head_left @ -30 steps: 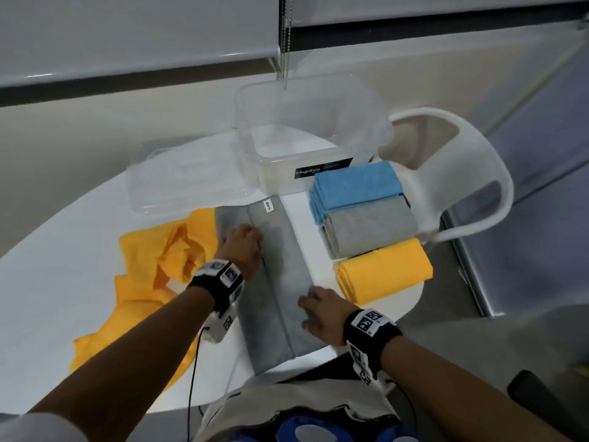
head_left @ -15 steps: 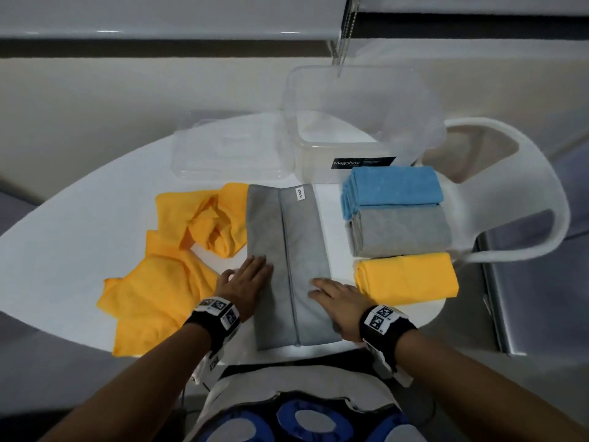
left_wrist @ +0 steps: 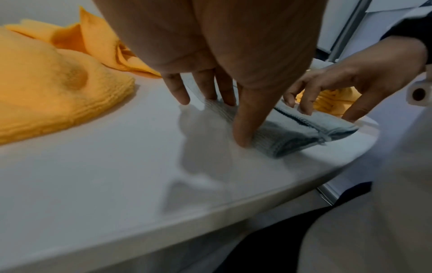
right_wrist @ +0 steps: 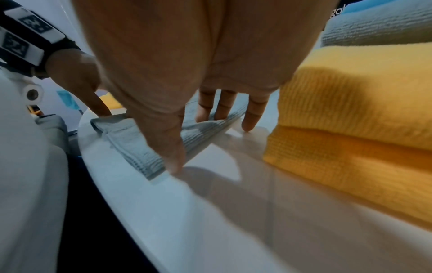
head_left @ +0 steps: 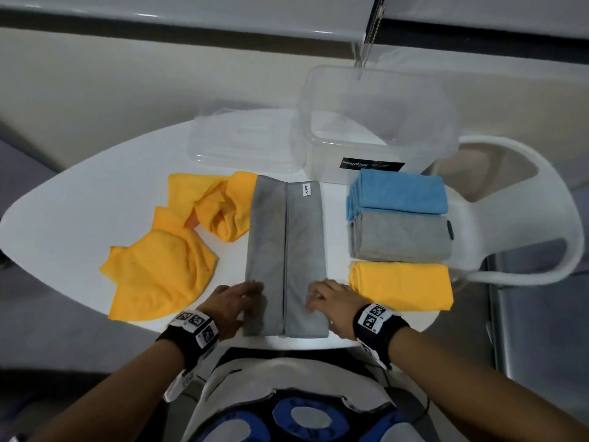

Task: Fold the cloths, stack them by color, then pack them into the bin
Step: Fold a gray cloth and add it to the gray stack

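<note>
A grey cloth (head_left: 287, 250), folded into a long strip, lies in the middle of the white table (head_left: 79, 218). My left hand (head_left: 240, 301) and right hand (head_left: 323, 298) rest on its near end, one at each corner. In the left wrist view the left hand (left_wrist: 224, 120) has straight fingers on top of the grey cloth (left_wrist: 292, 133) and its thumb at the side edge. The right hand (right_wrist: 198, 140) lies the same way on the grey cloth (right_wrist: 131, 140). Folded blue (head_left: 398, 196), grey (head_left: 401, 237) and yellow (head_left: 401, 285) stacks sit to the right. The clear bin (head_left: 376, 129) stands behind.
Two unfolded yellow cloths (head_left: 162, 269) (head_left: 220, 208) lie crumpled left of the grey strip. The bin's clear lid (head_left: 245, 141) lies at the back left. A white chair (head_left: 526, 218) stands beyond the table's right edge. The near table edge is just below my hands.
Both hands have slid along the grey strip toward me, the left from its far part, and now sit at its near corners. The head view has shifted.
</note>
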Demonstrator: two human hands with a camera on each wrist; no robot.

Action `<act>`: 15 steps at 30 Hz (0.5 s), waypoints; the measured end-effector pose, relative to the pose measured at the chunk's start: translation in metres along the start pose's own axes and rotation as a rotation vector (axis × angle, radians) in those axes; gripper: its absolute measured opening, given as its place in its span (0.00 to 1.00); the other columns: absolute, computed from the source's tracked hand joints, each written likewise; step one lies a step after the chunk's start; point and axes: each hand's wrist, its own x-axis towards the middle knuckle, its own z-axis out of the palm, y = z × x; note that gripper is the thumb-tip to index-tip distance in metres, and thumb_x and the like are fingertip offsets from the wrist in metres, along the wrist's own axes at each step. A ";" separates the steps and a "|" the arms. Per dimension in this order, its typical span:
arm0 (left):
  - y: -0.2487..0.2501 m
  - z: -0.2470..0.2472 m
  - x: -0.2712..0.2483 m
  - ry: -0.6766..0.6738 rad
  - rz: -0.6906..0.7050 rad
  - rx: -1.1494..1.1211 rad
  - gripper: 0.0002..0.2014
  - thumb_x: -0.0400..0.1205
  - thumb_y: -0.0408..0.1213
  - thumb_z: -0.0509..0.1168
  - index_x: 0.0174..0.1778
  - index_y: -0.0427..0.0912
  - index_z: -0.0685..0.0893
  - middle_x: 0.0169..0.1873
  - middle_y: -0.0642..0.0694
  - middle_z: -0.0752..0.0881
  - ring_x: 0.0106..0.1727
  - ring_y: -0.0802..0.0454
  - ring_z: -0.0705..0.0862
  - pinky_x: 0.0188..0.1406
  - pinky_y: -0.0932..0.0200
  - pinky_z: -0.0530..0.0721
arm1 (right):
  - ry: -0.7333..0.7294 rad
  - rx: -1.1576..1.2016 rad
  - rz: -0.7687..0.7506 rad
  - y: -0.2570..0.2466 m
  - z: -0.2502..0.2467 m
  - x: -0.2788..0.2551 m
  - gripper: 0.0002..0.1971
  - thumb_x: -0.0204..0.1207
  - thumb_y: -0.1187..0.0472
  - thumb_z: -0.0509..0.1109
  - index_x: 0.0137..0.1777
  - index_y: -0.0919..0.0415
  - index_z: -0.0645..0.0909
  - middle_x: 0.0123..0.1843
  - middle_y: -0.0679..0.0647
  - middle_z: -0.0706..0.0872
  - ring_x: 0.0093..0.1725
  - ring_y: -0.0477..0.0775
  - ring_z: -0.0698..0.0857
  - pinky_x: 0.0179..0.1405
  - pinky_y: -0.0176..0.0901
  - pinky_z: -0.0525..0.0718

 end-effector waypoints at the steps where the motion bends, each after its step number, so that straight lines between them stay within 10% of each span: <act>1: 0.003 -0.001 -0.001 0.003 -0.017 -0.021 0.26 0.62 0.39 0.81 0.57 0.51 0.86 0.75 0.47 0.75 0.65 0.46 0.83 0.57 0.50 0.82 | 0.016 0.008 0.001 0.000 0.001 0.001 0.32 0.66 0.70 0.69 0.70 0.47 0.75 0.76 0.50 0.65 0.75 0.56 0.64 0.68 0.53 0.73; 5: 0.012 -0.002 -0.001 0.027 -0.090 -0.013 0.17 0.79 0.41 0.66 0.66 0.51 0.82 0.81 0.55 0.63 0.73 0.48 0.75 0.69 0.52 0.69 | 0.036 0.032 0.008 0.001 0.001 0.004 0.23 0.70 0.63 0.68 0.66 0.48 0.79 0.73 0.50 0.70 0.70 0.56 0.68 0.63 0.51 0.75; 11: -0.001 0.006 -0.004 0.119 -0.159 -0.382 0.23 0.81 0.51 0.58 0.71 0.51 0.80 0.71 0.55 0.78 0.72 0.53 0.78 0.72 0.54 0.75 | 0.073 0.134 0.007 0.001 -0.004 0.004 0.12 0.77 0.57 0.63 0.54 0.56 0.86 0.65 0.53 0.79 0.62 0.59 0.78 0.61 0.52 0.81; 15: -0.004 -0.002 0.000 0.110 -0.232 -0.465 0.14 0.86 0.47 0.58 0.66 0.51 0.78 0.57 0.52 0.86 0.57 0.50 0.84 0.53 0.58 0.79 | 0.062 0.299 0.112 -0.002 -0.009 -0.004 0.17 0.80 0.63 0.58 0.66 0.61 0.81 0.70 0.56 0.80 0.67 0.58 0.80 0.69 0.41 0.75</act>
